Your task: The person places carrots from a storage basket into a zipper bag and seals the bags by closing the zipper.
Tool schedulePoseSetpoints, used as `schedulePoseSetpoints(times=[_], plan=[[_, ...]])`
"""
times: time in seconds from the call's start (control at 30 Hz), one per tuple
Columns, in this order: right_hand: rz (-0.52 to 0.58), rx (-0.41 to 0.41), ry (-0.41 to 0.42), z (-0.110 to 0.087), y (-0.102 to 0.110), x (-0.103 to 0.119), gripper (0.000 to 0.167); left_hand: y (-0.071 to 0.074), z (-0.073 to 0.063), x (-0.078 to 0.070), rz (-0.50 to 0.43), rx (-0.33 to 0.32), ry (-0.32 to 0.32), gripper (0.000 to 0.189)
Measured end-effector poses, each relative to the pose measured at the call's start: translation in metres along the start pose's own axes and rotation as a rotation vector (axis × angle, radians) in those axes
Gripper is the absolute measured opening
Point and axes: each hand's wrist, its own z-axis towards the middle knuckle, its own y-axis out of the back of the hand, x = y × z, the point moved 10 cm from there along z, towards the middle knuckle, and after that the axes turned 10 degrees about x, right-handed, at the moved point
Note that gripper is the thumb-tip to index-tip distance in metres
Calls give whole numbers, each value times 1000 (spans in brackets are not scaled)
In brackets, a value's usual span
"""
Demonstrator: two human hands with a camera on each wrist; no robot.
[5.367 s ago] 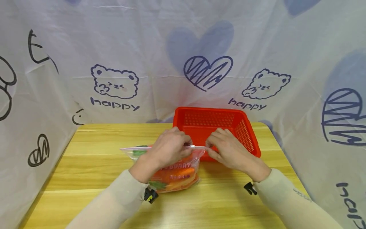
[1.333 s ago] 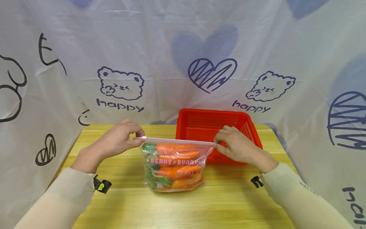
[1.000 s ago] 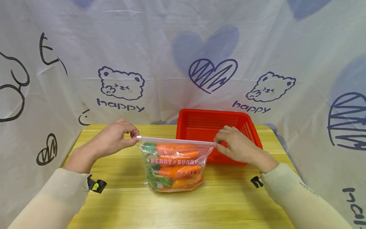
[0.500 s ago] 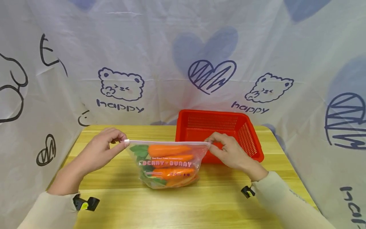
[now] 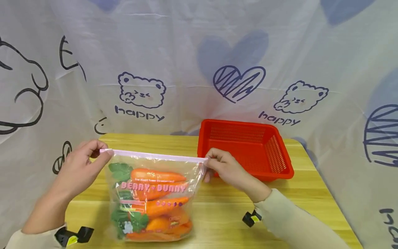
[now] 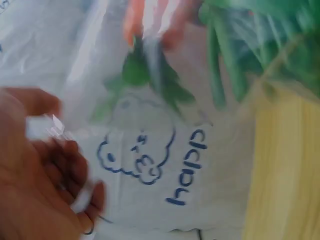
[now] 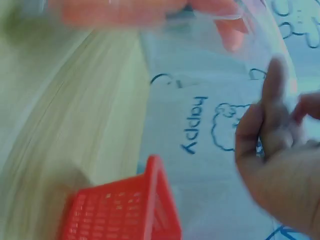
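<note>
A clear zipper bag point(image 5: 152, 190) with pink "BERRY BUNNY" print holds several orange carrots point(image 5: 160, 175) with green leafy tops. Its pink top strip runs level between both hands. At the left corner, my left hand point(image 5: 81, 165) pinches the strip between thumb and fingers, and the thumb covers the end. My right hand point(image 5: 229, 170) pinches the other top corner. The bag hangs upright over the table, its print facing me. Leafy tops point(image 6: 135, 75) show blurred through the plastic in the left wrist view; in the right wrist view the right-hand fingers point(image 7: 272, 107) are at the bag's edge.
A red plastic basket point(image 5: 202, 138) with slotted walls stands at the back right of the wooden table point(image 5: 217, 214), just beyond my right hand. Printed white cloth point(image 5: 186, 103) hangs behind and along both sides.
The left hand has slid leftward along the strip from mid-bag to the left corner. Both hands then lifted the bag and brought it left and closer. The basket stays in place.
</note>
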Motion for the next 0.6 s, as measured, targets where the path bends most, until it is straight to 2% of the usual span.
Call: schedulePoseSetpoints(times=[0.07,0.13,0.27,0.37,0.47,0.53,0.6], plan=[[-79,-57,-66,10,0,-11,11,-10,12,10,48,37,55,26],[-176,-109,-109,21,0,-19,10,-20,24,20,79,61,84,29],[-337,-210,-131,42,3,-25,8,-36,42,38,91,70,146,34],[-426,-270,-152,54,8,-28,9,-47,50,47,75,66,207,46],[-452,-289,-184,64,11,-33,10,-62,46,40,110,34,231,63],[-438,-296,-198,67,13,-37,11,-74,38,24,155,-13,199,75],[-414,-306,-202,68,15,-39,10,-87,28,2,208,-64,144,80]])
